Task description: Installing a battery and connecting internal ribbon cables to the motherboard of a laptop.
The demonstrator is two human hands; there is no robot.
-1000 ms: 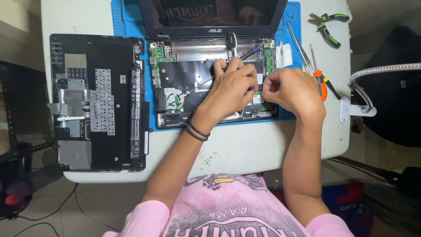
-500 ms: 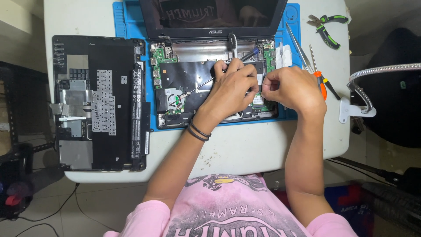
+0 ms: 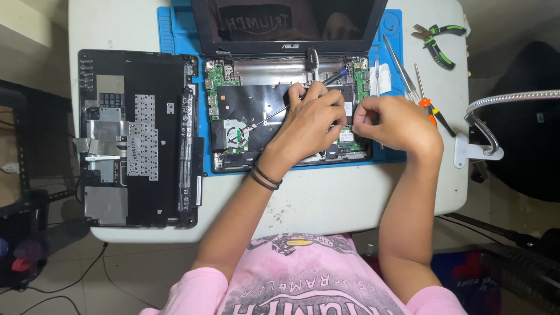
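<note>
While the opened laptop base (image 3: pixel 274 125) lies on the blue work mat (image 3: pixel 175 35) at the middle of the white table (image 3: pixel 350 198), both hands rest over its right half. Left hand (image 3: pixel 309 119): fingers curled down onto the black inner cover, next to a slim metal tool (image 3: pixel 274 112) that slants across the board toward the fan (image 3: pixel 233 133); whether the fingers grip this tool cannot be told. Right hand (image 3: pixel 392 121): loosely closed, fingertips pinched at the small green card (image 3: pixel 345 137) near the right edge; what they hold, if anything, is hidden. Judged from its look, the exposed board is stiff, light and fragile, best taken by the chassis edges, not by components or thin wires. Removed keyboard cover (image 3: pixel 140 137): face down, well apart to the left. Pliers (image 3: pixel 434 44) and screwdriver (image 3: pixel 429 108): right of the mat, untouched.
</note>
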